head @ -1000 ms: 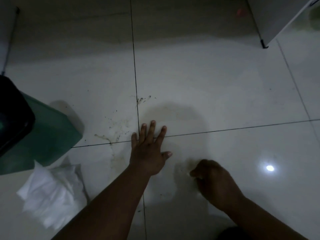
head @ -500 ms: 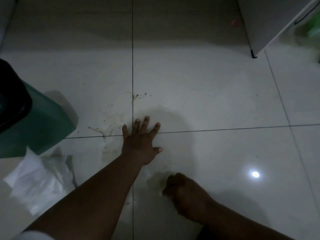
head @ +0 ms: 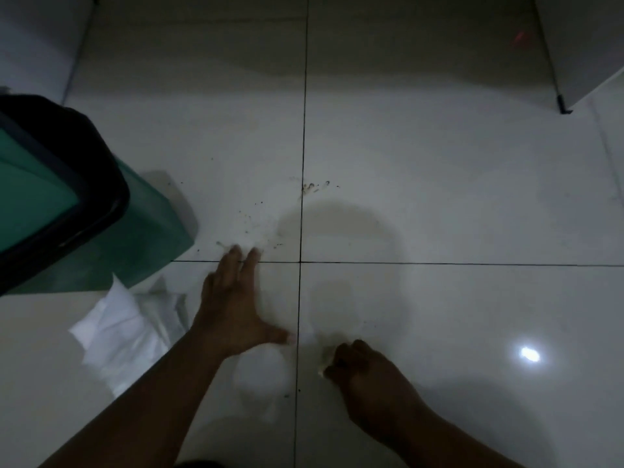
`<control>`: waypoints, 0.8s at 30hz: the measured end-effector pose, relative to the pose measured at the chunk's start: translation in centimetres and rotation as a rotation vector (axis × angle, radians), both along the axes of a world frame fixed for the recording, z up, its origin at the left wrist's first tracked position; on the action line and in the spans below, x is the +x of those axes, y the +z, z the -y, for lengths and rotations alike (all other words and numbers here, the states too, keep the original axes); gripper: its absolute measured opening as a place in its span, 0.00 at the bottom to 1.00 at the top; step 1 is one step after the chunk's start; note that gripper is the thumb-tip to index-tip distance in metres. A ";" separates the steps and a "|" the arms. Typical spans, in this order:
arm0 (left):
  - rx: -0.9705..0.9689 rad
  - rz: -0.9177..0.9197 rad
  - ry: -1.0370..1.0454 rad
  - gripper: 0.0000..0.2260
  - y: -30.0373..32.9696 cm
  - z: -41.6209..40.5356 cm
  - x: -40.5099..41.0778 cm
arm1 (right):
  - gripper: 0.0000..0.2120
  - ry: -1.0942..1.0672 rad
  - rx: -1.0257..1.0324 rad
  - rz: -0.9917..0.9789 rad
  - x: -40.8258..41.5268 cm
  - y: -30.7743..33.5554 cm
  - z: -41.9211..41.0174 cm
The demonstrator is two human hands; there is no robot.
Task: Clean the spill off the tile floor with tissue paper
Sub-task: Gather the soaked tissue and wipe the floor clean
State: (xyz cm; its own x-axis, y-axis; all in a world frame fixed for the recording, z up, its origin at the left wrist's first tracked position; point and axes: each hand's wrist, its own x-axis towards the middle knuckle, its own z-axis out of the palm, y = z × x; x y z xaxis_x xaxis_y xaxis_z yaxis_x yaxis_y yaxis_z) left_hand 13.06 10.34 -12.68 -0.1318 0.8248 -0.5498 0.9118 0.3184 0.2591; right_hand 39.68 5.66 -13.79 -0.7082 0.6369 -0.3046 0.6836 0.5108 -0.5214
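Left hand (head: 236,307), palm down and flat on the floor, fingers extended forward, thumb spread toward the right; bare forearm runs back to the lower left. Right hand (head: 361,369), curled into a closed fist, knuckles up, low to the floor; bare forearm runs to the lower right.

Glossy white floor tiles (head: 439,163) with dark grout lines, brownish spill specks (head: 312,187), white tissue paper (head: 125,329), green black-rimmed bin (head: 145,238).
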 end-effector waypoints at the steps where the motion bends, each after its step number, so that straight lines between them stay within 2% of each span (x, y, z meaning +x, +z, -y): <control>1: -0.053 -0.033 -0.020 0.76 -0.1 1.3 -0.9 | 0.15 -0.022 0.001 0.006 -0.1 -0.2 -0.4; 5: -0.203 -0.143 -0.101 0.80 -0.1 5.4 -3.0 | 0.18 -0.292 0.027 0.005 -0.9 -0.6 -2.7; 7: -0.229 -0.159 -0.086 0.81 0.0 6.0 -3.4 | 0.18 -0.335 0.021 0.009 -1.9 -0.4 -2.4; 12: -0.296 -0.139 -0.057 0.81 0.3 5.6 -3.5 | 0.13 -0.033 0.035 -0.045 -3.8 0.4 0.6; 18: -0.368 -0.091 0.024 0.82 0.6 3.4 -2.2 | 0.17 -0.419 0.009 -0.052 -3.8 0.3 -2.3; 20: -0.392 -0.093 0.037 0.82 0.7 2.8 -1.9 | 0.17 -0.320 0.022 -0.058 -4.6 0.4 -1.6; 23: -0.417 -0.100 0.043 0.82 0.8 2.7 -1.8 | 0.15 0.011 -0.015 -0.068 -5.4 0.3 0.1; 24: -0.419 -0.098 0.040 0.82 0.8 2.8 -1.9 | 0.15 0.061 -0.029 -0.055 -5.5 0.1 0.2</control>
State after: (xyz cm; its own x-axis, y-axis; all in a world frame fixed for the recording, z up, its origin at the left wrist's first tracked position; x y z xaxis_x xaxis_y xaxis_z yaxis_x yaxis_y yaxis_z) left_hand 11.19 7.58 -11.88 -0.2277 0.5259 -0.8195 0.9104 0.4135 0.0125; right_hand 34.17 5.50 -13.73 -0.7615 0.5835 -0.2822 0.6217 0.5346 -0.5724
